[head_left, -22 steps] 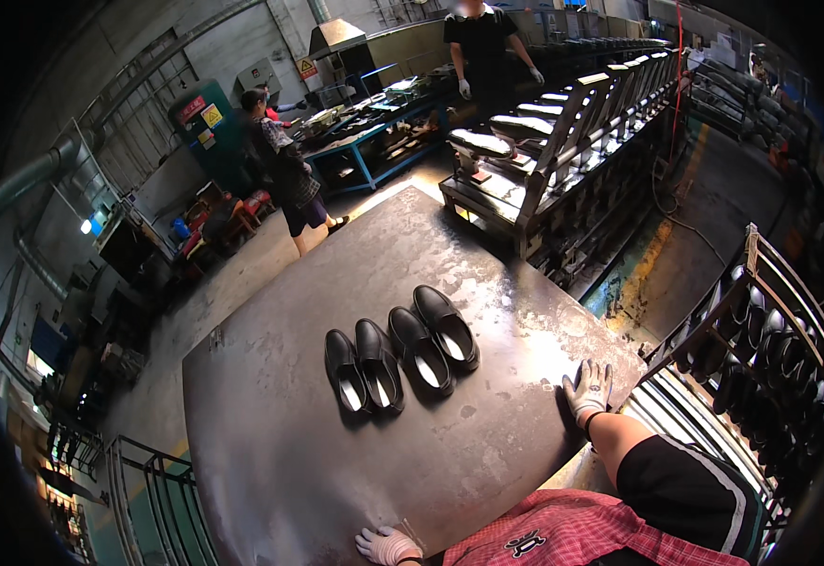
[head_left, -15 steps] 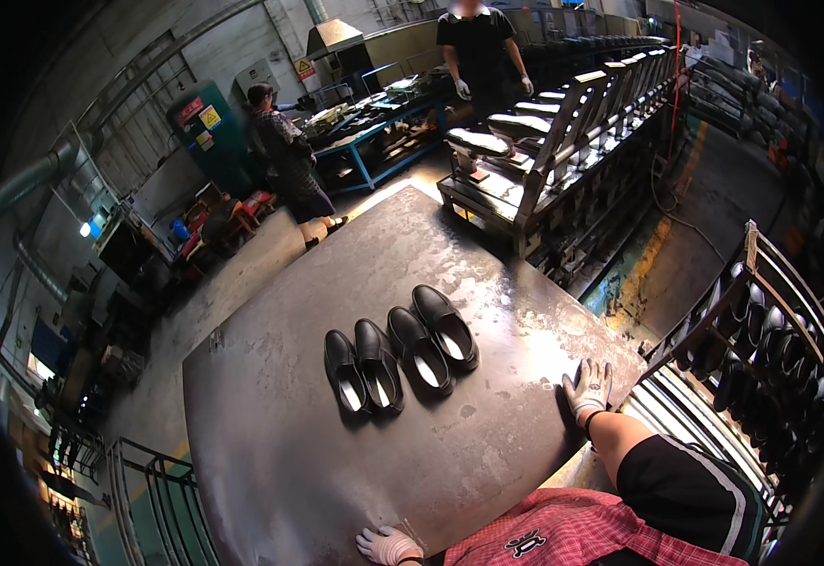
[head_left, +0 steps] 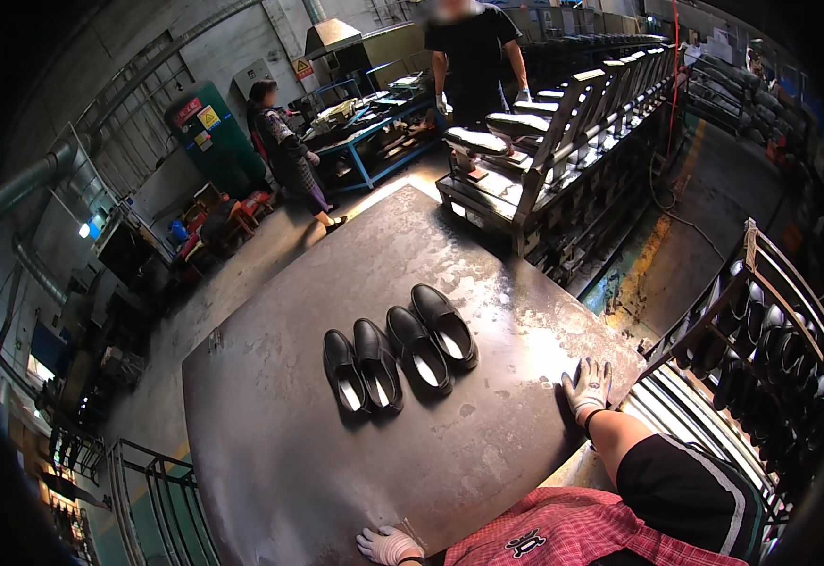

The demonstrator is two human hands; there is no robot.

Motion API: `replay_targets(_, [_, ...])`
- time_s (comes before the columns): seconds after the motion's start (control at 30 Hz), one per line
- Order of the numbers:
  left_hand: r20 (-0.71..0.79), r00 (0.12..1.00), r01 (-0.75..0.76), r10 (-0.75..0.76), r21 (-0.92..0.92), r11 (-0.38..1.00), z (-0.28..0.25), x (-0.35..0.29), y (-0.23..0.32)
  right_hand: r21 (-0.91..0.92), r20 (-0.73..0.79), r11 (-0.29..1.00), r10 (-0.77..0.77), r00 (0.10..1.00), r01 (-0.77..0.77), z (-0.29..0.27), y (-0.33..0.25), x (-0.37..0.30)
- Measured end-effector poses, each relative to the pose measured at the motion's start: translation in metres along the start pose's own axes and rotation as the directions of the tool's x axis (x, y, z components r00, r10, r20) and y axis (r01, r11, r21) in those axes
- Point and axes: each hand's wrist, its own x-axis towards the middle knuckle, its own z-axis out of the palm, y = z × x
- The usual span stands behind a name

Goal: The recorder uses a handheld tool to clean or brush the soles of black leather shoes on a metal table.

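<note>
Grey desk [head_left: 270, 406] spread beneath my left hand [head_left: 388, 545] and right hand [head_left: 586, 388], both resting unclenched, grasping nothing. Beyond the left and leftward of the right, four shoes [head_left: 410, 336] stood already lined up, none lifted.

Grey wall [head_left: 228, 52] behind green cabinet [head_left: 234, 151]; blue-framed bench [head_left: 374, 135]; grey floor [head_left: 181, 316].

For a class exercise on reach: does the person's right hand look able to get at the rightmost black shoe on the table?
Probably yes: the right hand rests open on the table, and nothing visible stands between it and the rightmost shoe.
</note>
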Motion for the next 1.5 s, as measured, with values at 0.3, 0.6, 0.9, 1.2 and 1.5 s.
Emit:
replay_targets(0.3, [-0.013, 1.0, -0.02, 0.02, 0.028, 0.999, 0.003, 0.001, -0.002, -0.041, 0.019, 0.999, 0.017, 1.0, -0.017, 0.001, -0.001, 0.0])
replay_targets(0.6, [0.004, 1.0, -0.007, 0.007, 0.01, 1.0, -0.002, 0.0, -0.001, -0.003, -0.041, 1.0, -0.016, 0.999, 0.016, 0.01, 0.005, 0.0])
replay_targets(0.9, [0.031, 0.999, -0.008, 0.008, 0.003, 1.0, -0.001, 0.001, 0.001, -0.048, 0.026, 0.999, 0.007, 1.0, -0.005, 0.005, 0.005, 0.003])
replay_targets(1.2, [0.023, 0.999, -0.022, 0.022, -0.003, 1.0, -0.003, -0.001, 0.001, -0.025, -0.012, 1.0, -0.008, 1.0, 0.008, 0.016, 0.01, 0.002])
replay_targets(1.5, [0.006, 1.0, -0.01, 0.01, 0.01, 1.0, -0.001, -0.001, 0.0, -0.025, -0.027, 1.0, -0.019, 0.999, 0.019, 0.014, 0.008, 0.002])
